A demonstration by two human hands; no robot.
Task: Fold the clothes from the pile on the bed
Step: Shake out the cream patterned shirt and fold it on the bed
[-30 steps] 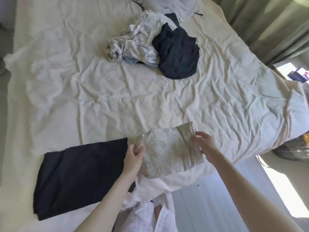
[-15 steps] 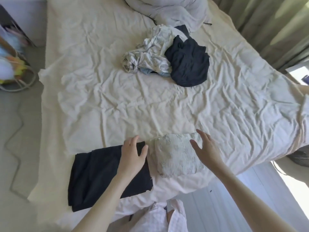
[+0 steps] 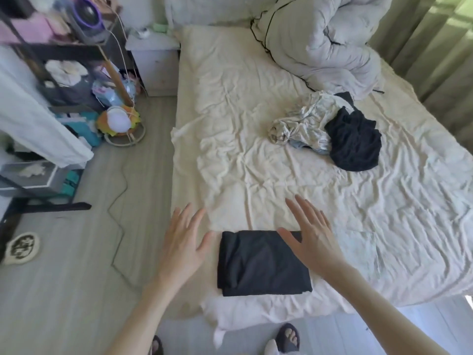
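Both hands spreading flat, fingers straight and released, grasping nothing. Left hand [image 3: 183, 242] hovering just left of the folded black garment [image 3: 261, 265]; right hand [image 3: 313, 238] overlapping its top-right corner. Pile [image 3: 330, 129] lying well beyond the fingertips on the bed [image 3: 230, 103]. Clothes look light, soft, floppy; best pinching at hems or corners. No containers in play.

Open sheet [image 3: 256, 155] before clothes pile [image 3: 330, 131]
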